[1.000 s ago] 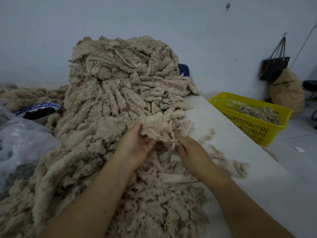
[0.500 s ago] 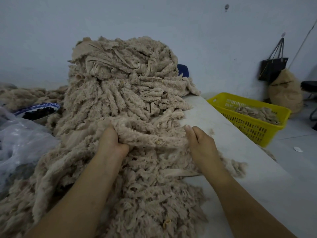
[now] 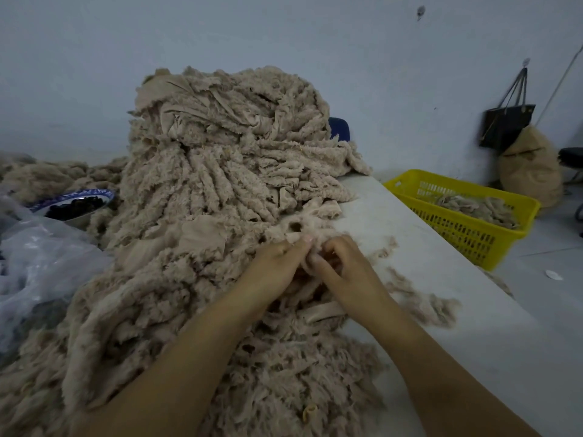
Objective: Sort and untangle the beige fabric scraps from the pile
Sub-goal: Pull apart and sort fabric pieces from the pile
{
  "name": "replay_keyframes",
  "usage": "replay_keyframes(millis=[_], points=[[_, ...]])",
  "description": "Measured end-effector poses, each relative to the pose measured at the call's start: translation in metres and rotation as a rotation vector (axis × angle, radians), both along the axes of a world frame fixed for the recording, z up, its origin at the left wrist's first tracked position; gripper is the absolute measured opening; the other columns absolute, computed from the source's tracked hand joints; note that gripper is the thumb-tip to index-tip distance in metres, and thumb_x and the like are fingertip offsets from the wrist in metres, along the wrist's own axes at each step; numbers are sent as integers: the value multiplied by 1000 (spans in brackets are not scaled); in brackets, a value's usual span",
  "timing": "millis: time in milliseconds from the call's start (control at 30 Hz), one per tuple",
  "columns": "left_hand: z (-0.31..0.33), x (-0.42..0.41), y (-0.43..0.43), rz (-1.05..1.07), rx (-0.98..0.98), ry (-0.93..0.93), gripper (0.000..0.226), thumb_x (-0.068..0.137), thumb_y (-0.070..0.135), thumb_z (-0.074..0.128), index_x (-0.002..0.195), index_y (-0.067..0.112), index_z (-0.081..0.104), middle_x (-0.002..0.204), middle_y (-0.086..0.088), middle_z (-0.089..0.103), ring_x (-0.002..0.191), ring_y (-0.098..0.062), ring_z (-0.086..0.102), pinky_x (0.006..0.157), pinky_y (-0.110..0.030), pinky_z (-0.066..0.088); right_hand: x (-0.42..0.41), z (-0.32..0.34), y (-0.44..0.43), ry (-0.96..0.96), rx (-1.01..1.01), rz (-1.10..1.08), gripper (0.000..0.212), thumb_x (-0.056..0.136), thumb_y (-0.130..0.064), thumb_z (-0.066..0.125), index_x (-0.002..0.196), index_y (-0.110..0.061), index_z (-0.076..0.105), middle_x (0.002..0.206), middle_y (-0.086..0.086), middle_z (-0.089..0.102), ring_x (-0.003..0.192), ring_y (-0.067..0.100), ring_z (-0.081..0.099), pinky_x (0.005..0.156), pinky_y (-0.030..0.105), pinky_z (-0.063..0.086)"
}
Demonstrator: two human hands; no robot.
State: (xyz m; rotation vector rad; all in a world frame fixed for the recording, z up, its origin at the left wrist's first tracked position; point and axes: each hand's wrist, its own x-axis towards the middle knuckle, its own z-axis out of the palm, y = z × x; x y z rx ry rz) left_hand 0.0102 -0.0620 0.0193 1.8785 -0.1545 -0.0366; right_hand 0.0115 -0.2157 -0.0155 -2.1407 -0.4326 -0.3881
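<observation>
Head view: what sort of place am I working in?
Probably a small textile workshop or sorting room: a pile of beige fabric scraps on a long white table, and a yellow basket beside it holding more.

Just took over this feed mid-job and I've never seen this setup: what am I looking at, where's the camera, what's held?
No machine here: a person works with bare hands. The one camera sits on their head, looking forward and down. The left hand and right hand meet at the edge of a big pile of beige fabric scraps on a pale table, both pinching a small scrap. A yellow basket at the right holds more scraps; a plastic bag and a bowl lie left.
</observation>
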Motion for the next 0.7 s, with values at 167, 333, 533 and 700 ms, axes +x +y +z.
replay_keyframes(millis=[167, 333, 533, 700], points=[[-1, 2, 7, -17, -88, 22, 60, 99, 56, 47, 74, 11, 78, 87, 5, 77, 87, 1, 69, 82, -20, 44, 8, -4, -21, 194, 284, -123, 24, 98, -35, 49, 82, -17, 47, 69, -4, 50, 57, 6, 43, 54, 17, 37], [-3, 5, 6, 36, 93, -77, 43, 93, 44, 65, 79, 2, 63, 74, -17, 67, 66, -17, 58, 65, -30, 45, 1, 1, -15, 235, 387, -4, 30, 96, -55, 51, 84, -28, 54, 74, -8, 60, 67, 5, 59, 64, 23, 50], [-6, 3, 5, -160, 227, -147, 29, 97, 29, 62, 72, 13, 64, 58, 14, 59, 54, 0, 52, 55, -14, 39, 3, -2, -5, 348, 285, -47, 47, 100, -53, 44, 93, -6, 48, 72, 9, 48, 60, 22, 49, 61, 32, 40], [0, 8, 9, 3, -310, 109, 39, 98, 17, 57, 61, 21, 65, 62, 8, 66, 59, -8, 61, 55, -15, 45, 6, -2, -21, 413, 526, -215, 41, 99, -40, 50, 79, -8, 36, 78, 10, 37, 70, 22, 33, 63, 37, 27]])
